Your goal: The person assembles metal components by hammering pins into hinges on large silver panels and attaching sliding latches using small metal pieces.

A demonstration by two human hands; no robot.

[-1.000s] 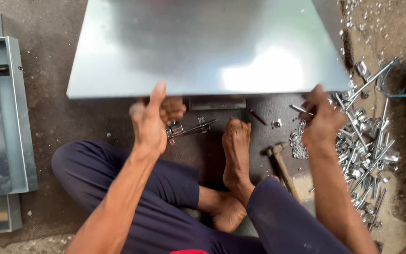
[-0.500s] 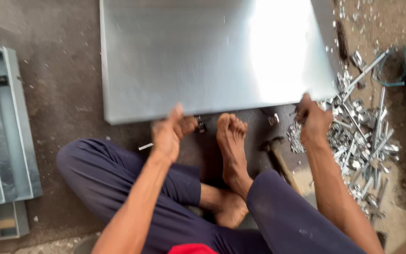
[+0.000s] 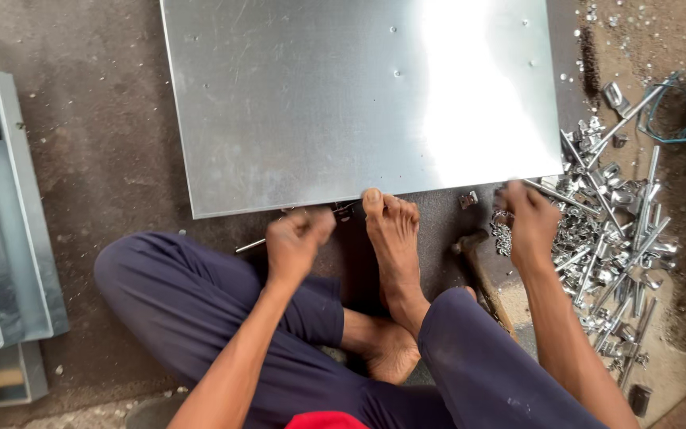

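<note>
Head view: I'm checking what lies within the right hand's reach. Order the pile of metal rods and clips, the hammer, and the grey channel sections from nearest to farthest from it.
From the right hand:
1. Pile of metal rods and clips, touching it on the right.
2. Hammer, just left, by the foot.
3. Grey channel sections, far left edge.

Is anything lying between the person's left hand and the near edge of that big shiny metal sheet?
Nothing visible does. The left hand sits closed just below the near edge of the metal sheet, with only bare dark floor between them. A thin rod lies to its left and the bare foot to its right, both aside.
</note>
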